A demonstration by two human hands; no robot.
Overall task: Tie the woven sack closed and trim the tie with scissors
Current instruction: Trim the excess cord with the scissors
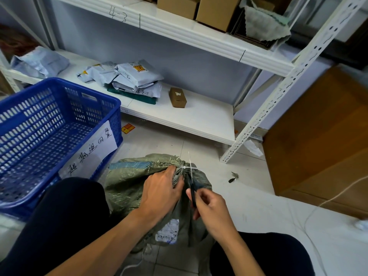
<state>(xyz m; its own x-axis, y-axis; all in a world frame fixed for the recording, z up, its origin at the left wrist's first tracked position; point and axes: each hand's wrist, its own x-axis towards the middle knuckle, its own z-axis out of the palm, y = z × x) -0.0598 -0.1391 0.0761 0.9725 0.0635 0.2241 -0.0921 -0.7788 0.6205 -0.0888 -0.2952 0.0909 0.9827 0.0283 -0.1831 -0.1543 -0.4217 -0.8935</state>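
A grey-green woven sack [127, 186] lies on the floor between my knees, its mouth gathered into a neck. A white zip tie [184, 168] is cinched around that neck, and its long loose tail [189, 159] sticks up. My left hand [161, 193] grips the bunched neck just below the tie. My right hand [212, 210] holds dark-handled scissors [192, 188], whose blades point up at the tail close to the tie's head. Whether the blades touch the tail is unclear.
A blue plastic crate [53, 134] with a handwritten paper label stands at my left. White shelving [179, 116] ahead holds grey mailer bags [131, 78] and a small cardboard box [177, 97]. A brown cabinet [322, 136] stands right, with a white cord [310, 216] on the floor.
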